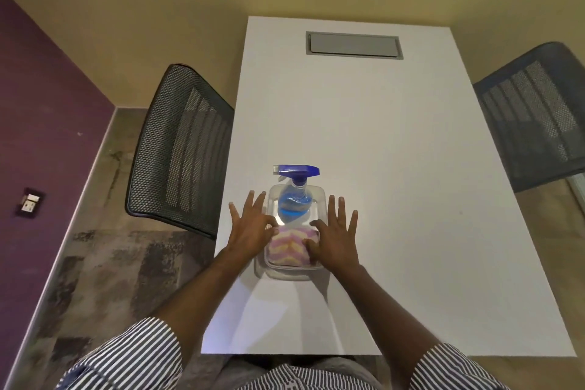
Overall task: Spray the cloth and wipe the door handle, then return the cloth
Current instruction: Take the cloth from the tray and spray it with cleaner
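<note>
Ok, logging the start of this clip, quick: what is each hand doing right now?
Left hand: open, fingers spread, holding nothing.
Right hand: open, thumb resting on the pink and yellow striped folded cloth, gripping nothing.

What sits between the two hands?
In the head view, the folded cloth lies between the left hand and right hand, in a clear tray.

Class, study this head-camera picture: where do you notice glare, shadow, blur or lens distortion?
Head view: wide-angle distortion bends the white table edges and splays the mesh chairs; glare brightens the clear tray beside the spray bottle; soft shadows trail from both forearms across the table; the left hand and right hand look slightly soft.
</note>
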